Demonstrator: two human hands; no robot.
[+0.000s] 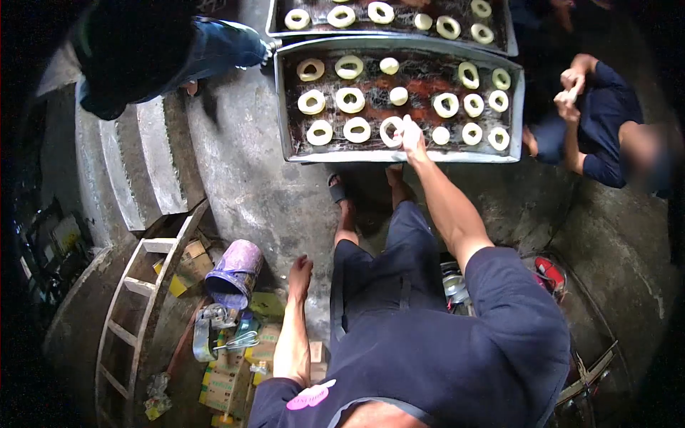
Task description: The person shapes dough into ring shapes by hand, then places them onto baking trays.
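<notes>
My right hand reaches over the near edge of a metal baking tray. Its fingers are closed at the right side of a pale dough ring and look whitened. To the left of it lies another dough ring, and a small round dough ball is just to the right. Several more rings and balls are laid out in rows on the dark, greasy tray. My left hand hangs low at my side, away from the tray, fingers loosely bent and holding nothing visible.
A second tray with dough rings adjoins the far edge. One person sits at the right, hands together; another person is at upper left. Steps, a wooden ladder, a purple bucket, a whisk and cardboard boxes are leftward.
</notes>
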